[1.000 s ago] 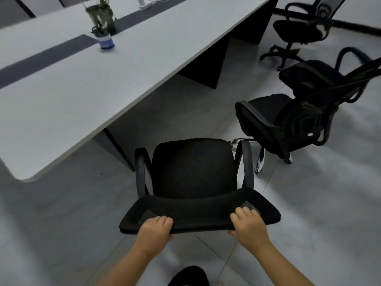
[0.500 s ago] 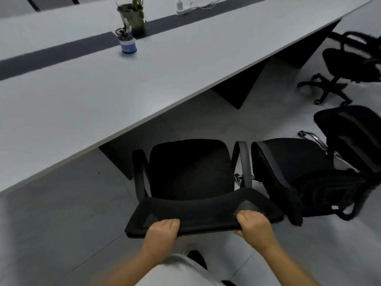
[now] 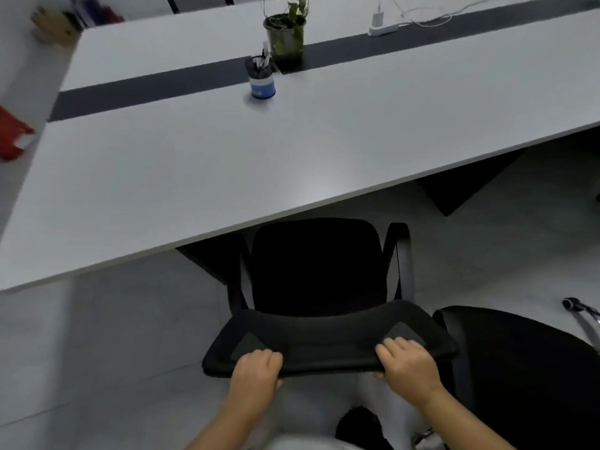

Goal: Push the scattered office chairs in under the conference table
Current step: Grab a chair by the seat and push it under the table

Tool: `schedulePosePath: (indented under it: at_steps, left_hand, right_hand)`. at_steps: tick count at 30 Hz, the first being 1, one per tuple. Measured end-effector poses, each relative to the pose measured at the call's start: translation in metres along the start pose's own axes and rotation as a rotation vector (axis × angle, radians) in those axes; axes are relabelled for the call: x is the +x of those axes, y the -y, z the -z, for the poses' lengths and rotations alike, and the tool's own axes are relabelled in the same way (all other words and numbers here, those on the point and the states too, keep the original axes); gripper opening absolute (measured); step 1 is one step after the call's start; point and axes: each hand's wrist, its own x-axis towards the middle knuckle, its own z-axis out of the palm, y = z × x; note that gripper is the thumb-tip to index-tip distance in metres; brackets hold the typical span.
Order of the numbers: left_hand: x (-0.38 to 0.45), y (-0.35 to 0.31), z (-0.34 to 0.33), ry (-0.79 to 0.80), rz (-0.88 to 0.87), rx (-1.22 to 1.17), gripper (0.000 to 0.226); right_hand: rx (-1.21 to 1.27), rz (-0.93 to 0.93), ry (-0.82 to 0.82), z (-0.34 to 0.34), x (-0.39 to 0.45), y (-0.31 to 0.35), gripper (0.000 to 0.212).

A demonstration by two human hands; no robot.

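A black mesh office chair stands right in front of me, its seat facing the long white conference table. The front of the seat and the left armrest reach under the table's near edge. My left hand grips the top of the backrest near its left end. My right hand grips the same backrest top near its right end. A second black chair sits close by at the lower right, beside the first one.
On the table stand a blue pen cup, a potted plant and a white power strip along a dark centre stripe. A black table leg panel is at right. A red object lies at the far left. Grey tiled floor surrounds the chairs.
The chair has rolled forward toward the table, and its seat front now sits under the edge. The view swung left, so the other chairs at the right slid mostly out of frame.
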Motion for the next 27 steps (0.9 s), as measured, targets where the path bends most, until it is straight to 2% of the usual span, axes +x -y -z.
schedulePosePath:
  at_steps: [2,6,10,17,20,21,22,24,27]
  left_hand:
    - [0.017,-0.007,0.001,0.005,0.062,0.036,0.079]
    - [0.049,-0.017,0.01,0.05,0.131,0.065,0.061]
    - [0.068,-0.01,0.007,0.036,0.197,0.041,0.083]
    - [0.104,0.026,0.018,0.0,0.211,0.089,0.081]
    - [0.125,0.036,0.027,0.033,0.243,0.103,0.062]
    - [0.13,0.039,0.027,0.036,0.236,0.099,0.062]
    - [0.134,0.043,0.025,0.035,0.227,0.09,0.066]
    - [0.145,0.057,0.026,0.001,0.195,0.092,0.07]
    - [0.16,0.087,0.036,-0.004,0.17,0.12,0.056]
  right_hand:
    - [-0.013,0.035,-0.004,-0.006,0.014,-0.022,0.041]
    - [-0.009,0.09,-0.012,-0.018,0.04,-0.057,0.04]
    - [0.009,0.147,-0.028,-0.032,0.069,-0.075,0.038]
    - [0.028,0.149,-0.032,-0.056,0.13,-0.08,0.034]
    - [-0.007,0.162,0.083,-0.063,0.162,-0.089,0.063]
    - [-0.003,0.151,0.124,-0.066,0.169,-0.093,0.067]
    - [-0.012,0.157,0.135,-0.066,0.176,-0.095,0.063]
    - [-0.04,0.199,0.076,-0.07,0.188,-0.094,0.042]
    - [-0.081,0.153,0.058,-0.079,0.213,-0.083,0.039]
